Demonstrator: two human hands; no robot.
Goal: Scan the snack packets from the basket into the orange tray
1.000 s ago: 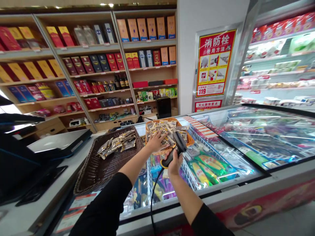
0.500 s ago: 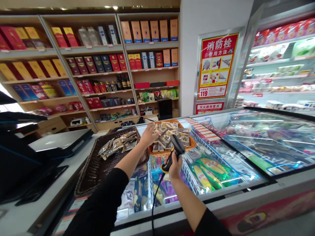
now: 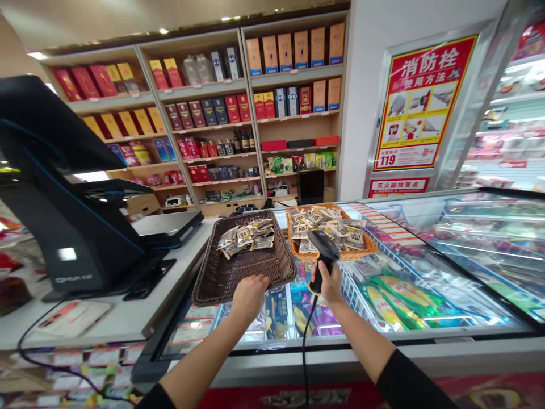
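My right hand [image 3: 331, 282] is wrapped round the handle of a black barcode scanner [image 3: 324, 247], its head upright and a cable hanging down. Behind the scanner stands an orange wicker basket [image 3: 367, 250] heaped with small printed snack packets [image 3: 340, 227], partly hidden by the scanner head. To its left lies a dark brown wicker basket [image 3: 230, 278] with several similar packets [image 3: 247, 236] toward its back. My left hand [image 3: 250, 294] is at this brown basket's front rim, fingers curled over it. Both baskets rest on the freezer's glass top.
The chest freezer [image 3: 383, 346] holds bagged goods under glass, among them green packs of corn [image 3: 395, 295]. On the left counter [image 3: 140, 318] stand a black checkout terminal [image 3: 85, 227] and a weighing scale [image 3: 170, 224]. Behind are shelves of boxes [image 3: 293, 119] and a red-and-yellow wall sign [image 3: 421, 108].
My left hand has moved back from the orange basket to the brown basket's front rim. The view has turned left, showing more of the terminal. The scanner stays in my right hand.
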